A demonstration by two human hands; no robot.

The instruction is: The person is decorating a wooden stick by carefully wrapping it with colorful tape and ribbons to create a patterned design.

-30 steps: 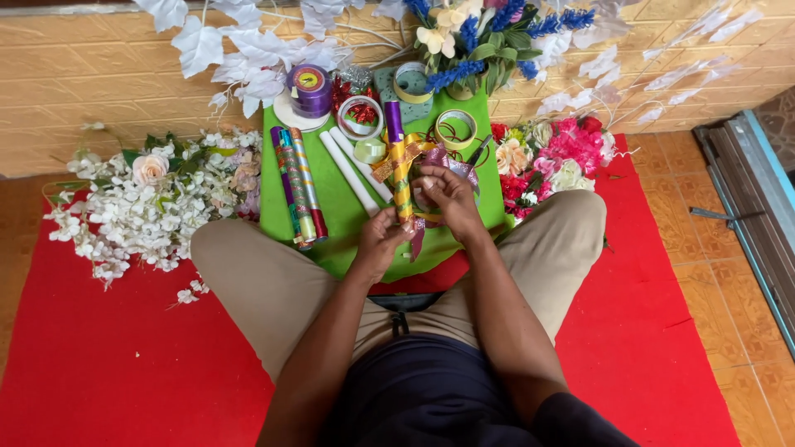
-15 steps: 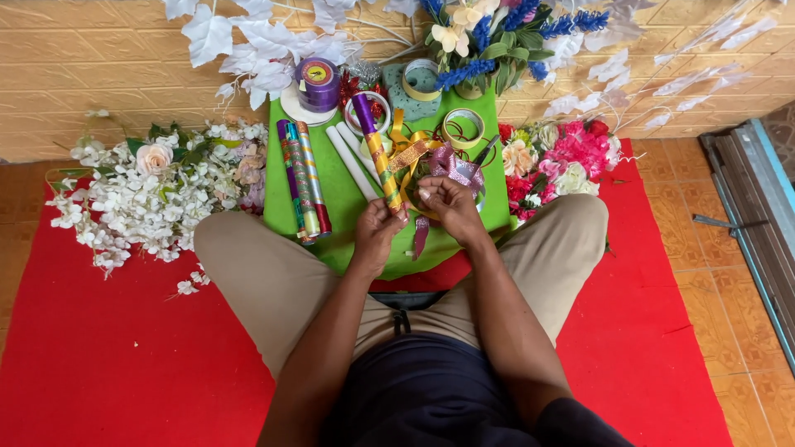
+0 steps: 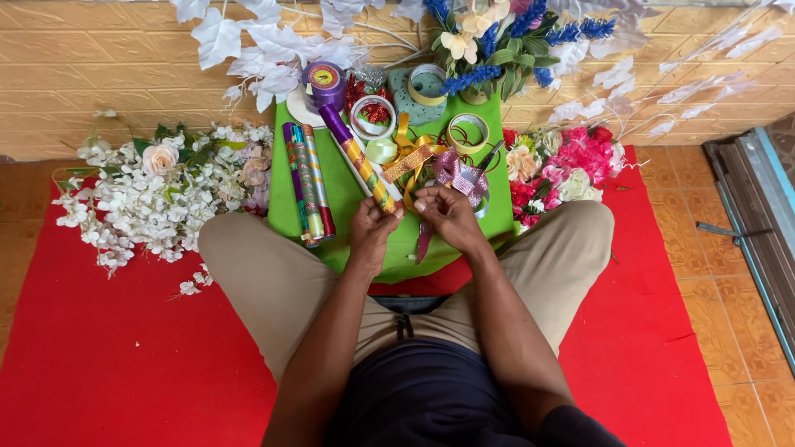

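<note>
I sit cross-legged on a red mat (image 3: 108,364) with a green board (image 3: 348,223) in front of my knees. My left hand (image 3: 371,233) grips the near end of a purple and gold patterned roll (image 3: 356,157), which slants away to the upper left. My right hand (image 3: 447,217) pinches at that same near end, fingertips touching the left hand's. Just beyond the right hand lie a gold ribbon (image 3: 411,157) and a pink and silver ribbon bow (image 3: 460,174).
Two more foil rolls (image 3: 305,182) lie on the board's left side. Tape rings (image 3: 465,132), a purple spool (image 3: 325,83) and a green foam block (image 3: 418,95) sit at the back. White flowers (image 3: 157,199) lie left, pink flowers (image 3: 571,165) right, a tiled wall behind.
The patterned roll's far end has swung to the left, from nearly straight ahead to a slant. Both hands stay at its near end.
</note>
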